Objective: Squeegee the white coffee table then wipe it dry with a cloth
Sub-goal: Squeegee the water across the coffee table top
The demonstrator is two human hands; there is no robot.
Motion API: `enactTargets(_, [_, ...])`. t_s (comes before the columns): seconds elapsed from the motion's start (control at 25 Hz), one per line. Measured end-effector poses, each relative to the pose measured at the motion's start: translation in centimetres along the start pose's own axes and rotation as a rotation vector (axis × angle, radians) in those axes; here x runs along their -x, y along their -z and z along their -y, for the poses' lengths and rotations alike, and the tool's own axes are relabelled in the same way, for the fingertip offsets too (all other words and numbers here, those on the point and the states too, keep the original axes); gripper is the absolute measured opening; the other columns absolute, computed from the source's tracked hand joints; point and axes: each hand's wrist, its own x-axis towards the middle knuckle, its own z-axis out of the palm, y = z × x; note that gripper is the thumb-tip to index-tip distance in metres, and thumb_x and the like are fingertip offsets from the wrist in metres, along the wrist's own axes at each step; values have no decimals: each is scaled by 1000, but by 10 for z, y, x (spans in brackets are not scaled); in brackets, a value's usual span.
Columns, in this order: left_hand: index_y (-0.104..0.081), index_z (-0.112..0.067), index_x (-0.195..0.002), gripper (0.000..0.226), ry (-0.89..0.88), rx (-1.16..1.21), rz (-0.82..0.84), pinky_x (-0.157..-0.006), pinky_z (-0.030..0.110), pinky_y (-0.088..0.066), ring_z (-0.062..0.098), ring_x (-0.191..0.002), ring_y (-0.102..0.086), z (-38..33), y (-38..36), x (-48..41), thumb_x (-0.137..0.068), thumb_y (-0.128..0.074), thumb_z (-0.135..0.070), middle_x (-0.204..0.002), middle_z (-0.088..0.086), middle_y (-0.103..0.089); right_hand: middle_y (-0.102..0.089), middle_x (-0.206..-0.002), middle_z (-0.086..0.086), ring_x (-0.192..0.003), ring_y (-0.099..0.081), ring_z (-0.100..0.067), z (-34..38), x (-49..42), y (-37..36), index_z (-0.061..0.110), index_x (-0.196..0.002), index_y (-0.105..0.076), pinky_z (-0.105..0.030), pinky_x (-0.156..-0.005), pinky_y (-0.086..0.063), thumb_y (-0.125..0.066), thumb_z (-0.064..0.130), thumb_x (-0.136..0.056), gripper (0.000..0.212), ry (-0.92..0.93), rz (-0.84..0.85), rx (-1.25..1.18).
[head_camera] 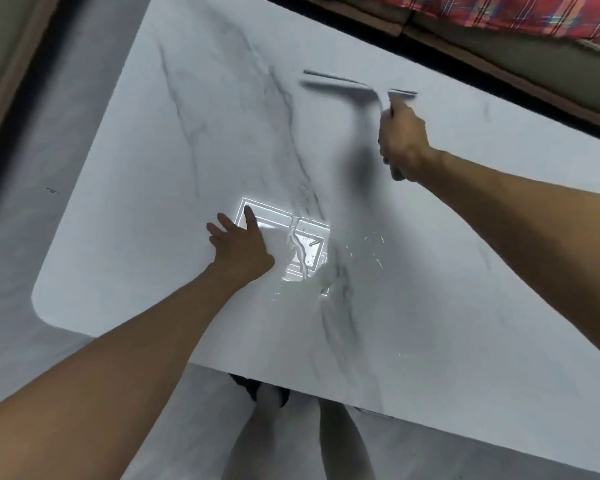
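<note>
The right hand (pixel 403 140) grips the squeegee (pixel 361 85), blade on the white coffee table (pixel 153 150). The left hand (pixel 241 249) rests open, flat beside streaked water (pixel 303 252).

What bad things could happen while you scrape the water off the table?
The water lies in the middle of the table, so a pull of the squeegee toward the near edge might spill it onto the floor by the person's feet, likely making it slippery. The left hand rests flat beside the puddle and may get wet or smear it. The right hand could miss streaks if it moves fast.
</note>
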Motion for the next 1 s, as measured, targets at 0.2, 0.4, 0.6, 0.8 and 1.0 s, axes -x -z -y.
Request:
enactTargets(0.2, [13, -4, -150, 101, -25, -11, -71, -116, 57, -12, 65, -136, 3, 8, -13, 0, -85, -57, -36, -151, 41, 11, -63, -107, -19, -95, -56, -42, 12, 31, -58, 16, -138, -38, -37, -60, -37, -26, 16, -98, 42, 324, 27, 279])
enactTargets(0.4, [6, 2, -150, 96, 9, -63, -104, -115, 57, -16, 62, -138, -3, 2, -13, 7, -88, -55, -39, -152, 40, 4, -62, -76, -8, -71, -59, -39, -100, 99, -13, 35, -144, -31, -37, -62, -44, -23, 40, -97, 47, 524, 228, 423])
enactTargets(0.6, [-15, -5, -151, 76, 104, 60, -141, -113, 54, -25, 43, -144, -16, -5, 4, 22, -88, -56, -14, -158, 23, -8, -58, -78, -1, -72, -59, -30, -209, 150, 63, 43, -150, -20, -35, -62, -45, -32, 31, -101, 52, 569, 396, 710])
enactTargets(0.8, [-42, 0, -130, 46, 34, 251, -210, -96, 42, -41, 39, -119, -51, 5, -13, 69, -85, -49, -8, -135, 21, -47, -62, -77, 2, -73, -59, -26, -202, 143, 107, 44, -147, -27, -34, -67, -47, -27, 43, -100, 46, 505, 411, 618])
enactTargets(1.0, [-33, -10, -146, 60, 205, 385, -239, -105, 36, -36, 31, -132, -44, 34, -61, 120, -88, -49, -8, -149, 10, -41, -64, -107, -20, -101, -55, -45, -83, 86, 30, 19, -141, -38, -44, -80, -45, -27, 29, -103, 41, 462, 208, 316])
